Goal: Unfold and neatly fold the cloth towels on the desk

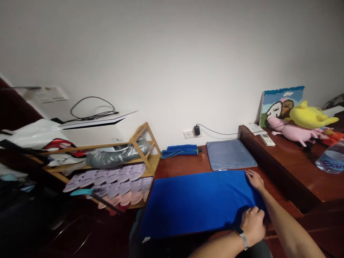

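A bright blue cloth (193,204) lies spread over the reddish-brown wooden desk, mostly smooth, with wrinkles towards its right end. My left hand (252,224), with a band on its wrist, is closed on the near right corner of the cloth, its fingers curled under and partly hidden. At the far right corner, my right hand (255,180) pinches the cloth's edge between its fingers. Just beyond that hand lies a folded grey-blue cloth (231,154). A small white tag (146,239) shows at the blue cloth's near left corner.
A rolled blue cloth (180,151) lies by the wall, near a plugged-in black charger (197,130). Left stands a wooden rack (152,148) with several slippers (113,175). On the raised right surface are a remote (267,140), plush toys (292,132) and a plastic bottle (331,157).
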Available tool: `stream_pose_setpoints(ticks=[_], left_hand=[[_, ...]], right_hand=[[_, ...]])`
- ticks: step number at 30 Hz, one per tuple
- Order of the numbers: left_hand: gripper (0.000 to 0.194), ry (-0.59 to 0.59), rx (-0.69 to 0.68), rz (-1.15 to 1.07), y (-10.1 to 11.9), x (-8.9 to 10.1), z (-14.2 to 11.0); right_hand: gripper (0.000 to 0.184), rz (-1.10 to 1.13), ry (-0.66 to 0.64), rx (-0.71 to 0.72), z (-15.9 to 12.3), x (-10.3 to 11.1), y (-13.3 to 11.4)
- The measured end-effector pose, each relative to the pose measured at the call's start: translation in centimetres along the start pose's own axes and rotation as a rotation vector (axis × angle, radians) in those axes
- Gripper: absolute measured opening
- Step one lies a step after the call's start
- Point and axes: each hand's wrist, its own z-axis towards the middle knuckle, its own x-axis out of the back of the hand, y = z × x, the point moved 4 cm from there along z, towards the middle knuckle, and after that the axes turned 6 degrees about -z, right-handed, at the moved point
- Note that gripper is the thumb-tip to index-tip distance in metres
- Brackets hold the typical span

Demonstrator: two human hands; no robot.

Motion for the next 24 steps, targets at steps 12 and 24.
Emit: stream_pose_setpoints(ticks=[12,24], left_hand=[[0.023,0.244,0.375,-0.679,-3.2,4.9,-6.2],[0.058,0.906,0.403,-1.086,-11.9,19.6,-22.6]], right_hand=[[0.051,0.129,0.032,-0.07,-1.5,2.8,-6.9],[0.042,0.358,-0.399,0.558,-3.2,-4.5,-38.2]])
